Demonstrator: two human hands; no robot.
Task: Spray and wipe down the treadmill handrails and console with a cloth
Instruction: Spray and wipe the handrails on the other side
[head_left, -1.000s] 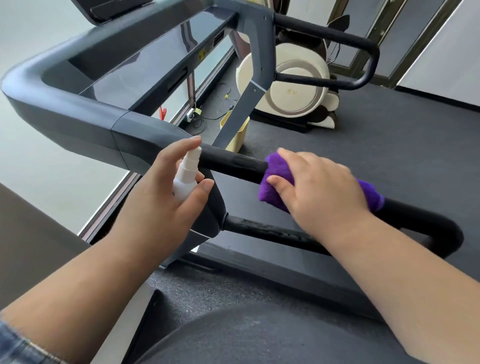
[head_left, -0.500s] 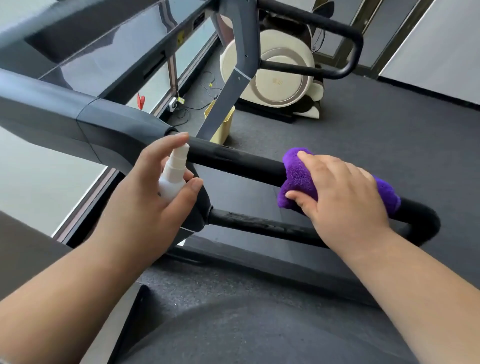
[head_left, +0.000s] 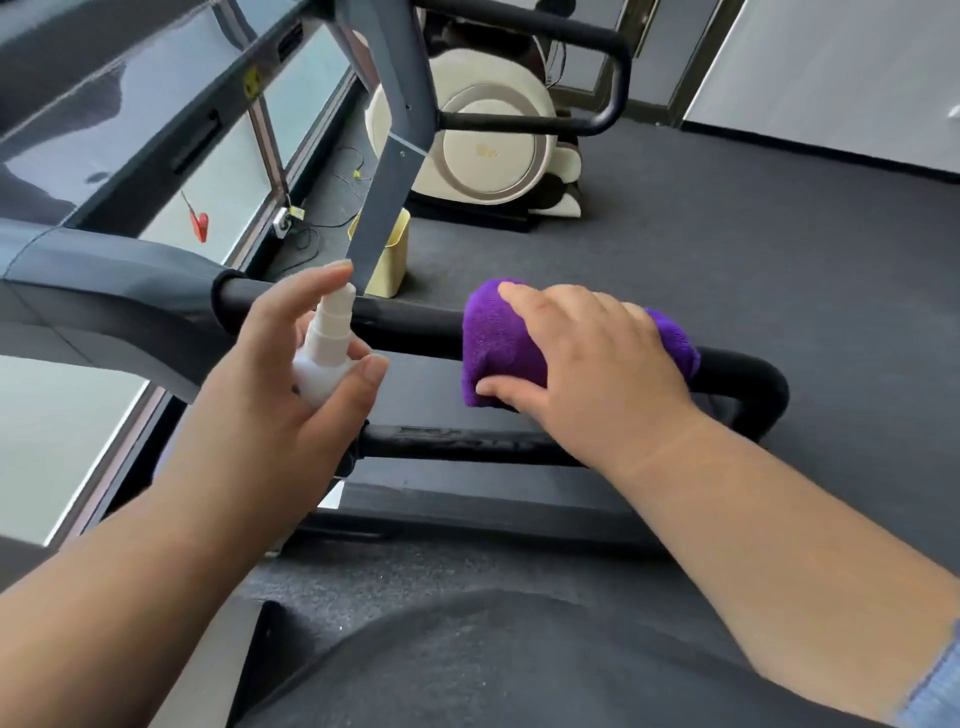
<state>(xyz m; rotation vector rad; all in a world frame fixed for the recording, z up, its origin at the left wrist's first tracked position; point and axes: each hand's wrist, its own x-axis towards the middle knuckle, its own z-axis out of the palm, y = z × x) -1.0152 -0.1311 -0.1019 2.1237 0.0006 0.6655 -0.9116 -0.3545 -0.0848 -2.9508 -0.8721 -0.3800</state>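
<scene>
A black padded handrail (head_left: 410, 322) runs from the grey treadmill arm (head_left: 114, 291) rightward and loops back at its end (head_left: 769, 395). My right hand (head_left: 592, 364) grips a purple cloth (head_left: 498, 343) wrapped over the rail's upper bar. My left hand (head_left: 280, 384) holds a small white spray bottle (head_left: 324, 353) just left of the cloth, index finger on top of its nozzle. The glossy console panel (head_left: 130, 104) slopes across the upper left. The far handrail (head_left: 587, 67) shows at the top.
A cream and black exercise machine (head_left: 493, 150) stands behind the treadmill upright (head_left: 395, 156). A yellow bin (head_left: 389, 260) sits on the dark floor beside cables (head_left: 332, 208). A window wall runs along the left. My dark clothing fills the bottom.
My right hand has slid the purple cloth rightward along the rail, toward its curved end. The view has shifted, and my left hand still holds the bottle by the rail.
</scene>
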